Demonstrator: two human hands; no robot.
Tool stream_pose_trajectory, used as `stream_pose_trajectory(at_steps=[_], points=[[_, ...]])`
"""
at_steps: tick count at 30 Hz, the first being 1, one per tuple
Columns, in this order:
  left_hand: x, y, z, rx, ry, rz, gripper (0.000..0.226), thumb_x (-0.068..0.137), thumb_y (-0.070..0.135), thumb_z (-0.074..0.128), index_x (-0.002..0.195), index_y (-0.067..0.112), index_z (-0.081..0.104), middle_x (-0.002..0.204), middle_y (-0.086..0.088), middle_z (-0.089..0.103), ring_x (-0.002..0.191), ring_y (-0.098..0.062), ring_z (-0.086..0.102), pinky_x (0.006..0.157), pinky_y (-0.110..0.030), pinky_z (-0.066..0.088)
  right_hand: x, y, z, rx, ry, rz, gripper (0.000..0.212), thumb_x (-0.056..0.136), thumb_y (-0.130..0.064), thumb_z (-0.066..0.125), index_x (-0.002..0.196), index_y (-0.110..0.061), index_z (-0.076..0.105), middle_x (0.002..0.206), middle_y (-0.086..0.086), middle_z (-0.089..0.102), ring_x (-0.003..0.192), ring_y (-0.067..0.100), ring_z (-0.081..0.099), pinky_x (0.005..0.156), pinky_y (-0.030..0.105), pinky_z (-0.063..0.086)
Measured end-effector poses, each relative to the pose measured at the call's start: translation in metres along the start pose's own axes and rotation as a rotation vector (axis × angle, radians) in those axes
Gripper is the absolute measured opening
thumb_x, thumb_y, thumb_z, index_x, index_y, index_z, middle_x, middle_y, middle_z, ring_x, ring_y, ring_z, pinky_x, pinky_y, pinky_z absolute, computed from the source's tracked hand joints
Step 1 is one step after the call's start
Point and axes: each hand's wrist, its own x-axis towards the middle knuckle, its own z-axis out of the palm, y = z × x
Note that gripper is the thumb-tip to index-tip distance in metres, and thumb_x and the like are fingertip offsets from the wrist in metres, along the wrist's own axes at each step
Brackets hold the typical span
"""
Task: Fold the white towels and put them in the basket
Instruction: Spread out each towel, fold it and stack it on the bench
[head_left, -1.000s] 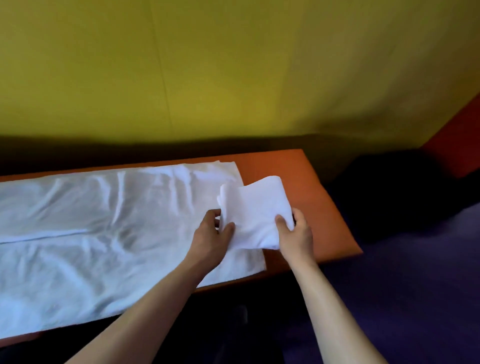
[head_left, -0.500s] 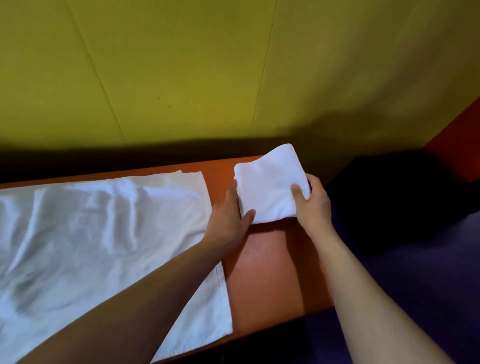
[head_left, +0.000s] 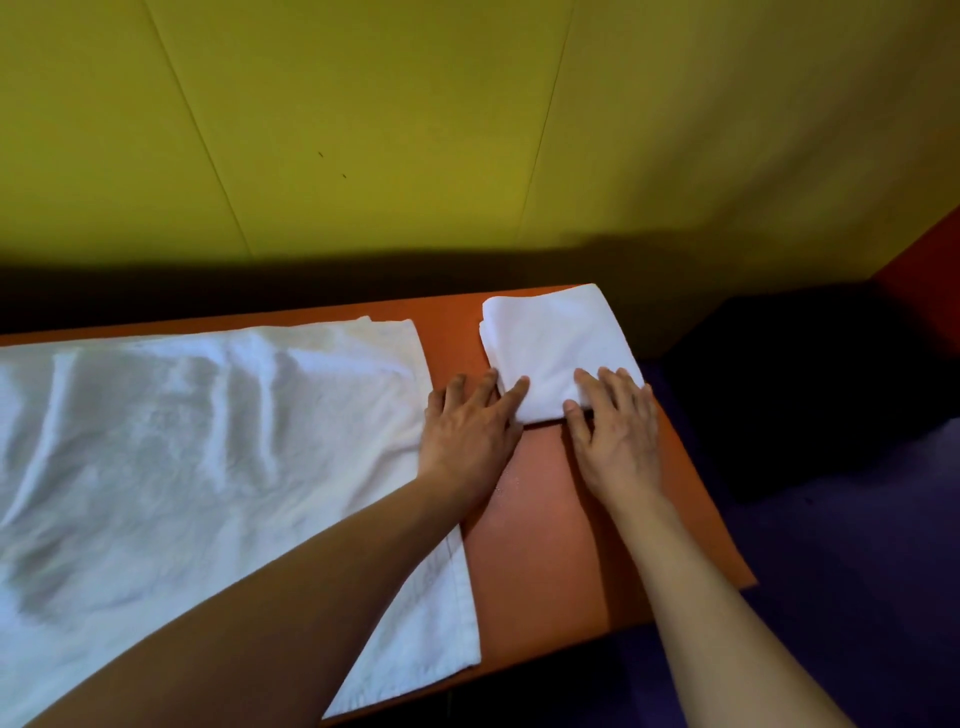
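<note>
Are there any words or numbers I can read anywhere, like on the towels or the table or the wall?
No, there are none to read.
Folded towel: plain white, no label showing.
Spread-out towel: plain white, no tag in view.
Table: bare orange top, no print.
Wall: plain yellow, only two tiny dark specks, not letters.

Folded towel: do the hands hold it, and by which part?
Nothing is held. Both hands, left hand and right hand, press straight fingers on the folded towel's near edge.
</note>
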Motion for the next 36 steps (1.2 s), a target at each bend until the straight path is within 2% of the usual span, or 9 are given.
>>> stream_pose_trajectory(at_steps=[4,7,10,13,15,20,26,31,36], points=[[0.001,-0.003,-0.004,0.009,-0.027,0.019,0.056,0.105,0.049,0.03,0.157,0.04,0.014,0.163,-0.002,0.026,0.147,-0.035,0.02,0.117,-0.05,0.023,0.006,-0.003,-0.004,-0.016,-0.039,0.021,0.049,0.102,-0.044,0.035,0.146,-0.025,0.047,0.153,0.008,0.044,0.148,0.027,0.028,0.124,0.046,0.011],[-0.022,-0.013,-0.01,0.004,-0.05,0.033,0.057,0.105,0.051,0.03,0.157,0.038,0.014,0.164,-0.001,0.023,0.15,-0.034,0.016,0.12,-0.05,0.02,0.004,-0.01,-0.009,-0.025,0.016,0.022,0.043,0.101,-0.036,0.045,0.14,-0.021,0.054,0.146,0.011,0.05,0.141,0.031,0.037,0.12,0.051,0.023],[-0.068,-0.029,-0.012,-0.025,-0.025,0.039,0.052,0.104,0.051,0.033,0.153,0.035,0.029,0.162,-0.002,0.031,0.15,-0.032,0.023,0.119,-0.048,0.023,-0.003,-0.028,-0.016,0.009,0.086,0.005,0.035,0.097,-0.03,0.054,0.129,-0.017,0.061,0.135,0.012,0.057,0.127,0.033,0.048,0.108,0.05,0.038],[-0.127,-0.046,-0.008,-0.038,0.079,0.065,0.047,0.096,0.048,0.046,0.138,0.029,0.054,0.146,-0.004,0.053,0.136,-0.033,0.045,0.108,-0.046,0.039,-0.016,-0.062,-0.019,0.048,0.094,-0.06,0.031,0.095,-0.031,0.057,0.122,-0.019,0.062,0.126,0.009,0.06,0.117,0.03,0.052,0.097,0.047,0.043],[-0.162,-0.053,-0.003,-0.059,0.095,0.095,0.046,0.091,0.048,0.053,0.131,0.025,0.063,0.142,-0.004,0.057,0.13,-0.034,0.052,0.103,-0.046,0.044,-0.02,-0.087,-0.018,0.088,0.044,-0.103,0.031,0.094,-0.032,0.056,0.122,-0.02,0.062,0.122,0.007,0.061,0.111,0.028,0.053,0.094,0.044,0.043],[-0.216,-0.062,0.0,-0.051,-0.012,0.184,0.062,0.085,0.064,0.057,0.134,0.027,0.063,0.15,-0.003,0.051,0.142,-0.034,0.043,0.109,-0.051,0.041,-0.022,-0.143,-0.01,0.199,-0.053,-0.187,0.029,0.094,-0.033,0.055,0.116,-0.016,0.063,0.111,0.009,0.063,0.1,0.031,0.058,0.086,0.044,0.046],[-0.22,-0.062,-0.002,-0.08,0.036,0.199,0.039,0.091,0.052,0.054,0.122,0.033,0.07,0.14,0.001,0.061,0.132,-0.036,0.054,0.104,-0.049,0.048,-0.004,-0.181,-0.007,0.113,-0.205,0.033,0.042,0.097,-0.049,0.052,0.112,-0.011,0.062,0.111,0.008,0.067,0.104,0.031,0.062,0.087,0.04,0.047],[-0.219,-0.057,-0.008,-0.175,0.166,0.173,0.023,0.092,0.041,0.059,0.107,0.031,0.074,0.127,0.001,0.067,0.123,-0.033,0.059,0.098,-0.047,0.05,0.018,-0.187,0.006,0.274,-0.406,0.287,0.033,0.087,-0.038,0.071,0.105,-0.011,0.069,0.107,0.006,0.071,0.095,0.029,0.067,0.074,0.032,0.051],[-0.228,-0.055,-0.033,-0.204,0.234,0.136,0.014,0.092,0.031,0.061,0.104,0.027,0.069,0.094,0.006,0.062,0.08,-0.022,0.056,0.071,-0.036,0.048,0.023,-0.195,-0.01,0.654,-0.394,0.43,0.019,0.079,-0.019,0.066,0.097,-0.014,0.062,0.092,0.001,0.063,0.081,0.022,0.061,0.068,0.028,0.042]])
